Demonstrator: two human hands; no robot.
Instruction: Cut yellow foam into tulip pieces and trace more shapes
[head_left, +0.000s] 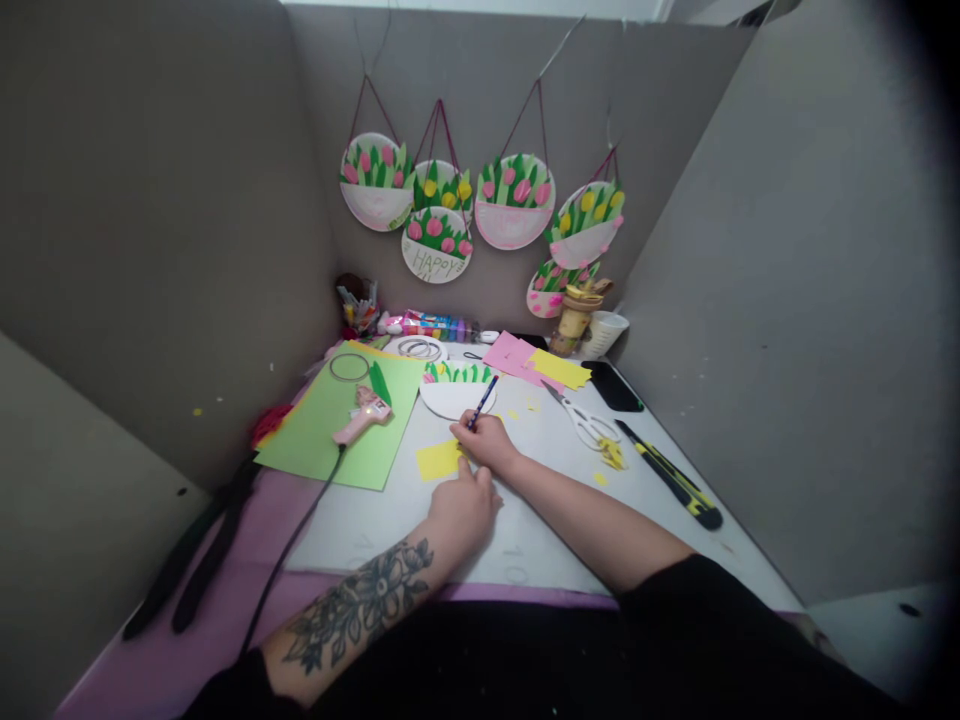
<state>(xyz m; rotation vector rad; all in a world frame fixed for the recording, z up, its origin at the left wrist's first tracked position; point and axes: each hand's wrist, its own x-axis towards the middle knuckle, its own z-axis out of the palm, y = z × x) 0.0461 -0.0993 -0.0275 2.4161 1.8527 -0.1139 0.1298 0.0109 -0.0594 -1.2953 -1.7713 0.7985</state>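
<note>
In my right hand (486, 442) is a dark patterned pencil (482, 404), gripped in a writing hold with its lower end at a small yellow paper piece (436, 462). Just below, my left hand (461, 508) rests on the table with its index finger stretched onto the edge of that yellow paper. Beyond the hands lies a half-covered white paper plate (457, 398) with green paper leaves and a pink tulip at its left. The pencil's tip is hidden behind my right hand.
Left are green paper sheets (390, 450) carrying a pink corded glue gun (363, 418). To the right lie white-handled scissors (589, 422), yellow scraps (613, 453), a utility knife (671, 478) and a phone (615, 385). Pink paper (514, 352) lies behind. Decorated plates (515, 225) hang on the back panel.
</note>
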